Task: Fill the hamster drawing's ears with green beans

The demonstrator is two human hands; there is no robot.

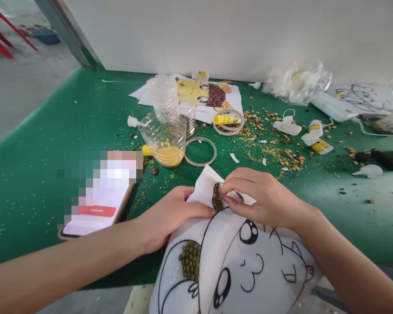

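A white sheet with a black-line cartoon drawing (271,279) leans over the table's near edge. My left hand (172,213) grips its upper left edge, thumb lying on top. Green beans (190,261), likely mung beans, fill part of a round ear at lower left in tight rows. More green beans (217,201) cover a narrow strip near the top of the drawing. Against that strip, the thumb and fingertips of my right hand (262,194) are pinched together. Whatever lies between them is too small to make out.
A phone (101,200) lies at left. Beyond the sheet stand a cut plastic bottle of yellow grain (168,155), a tape roll (200,151) and a glue stick (225,119). Glue bottles (317,143), loose grains (293,159) and a bean-covered picture (199,92) lie on the green table (36,152).
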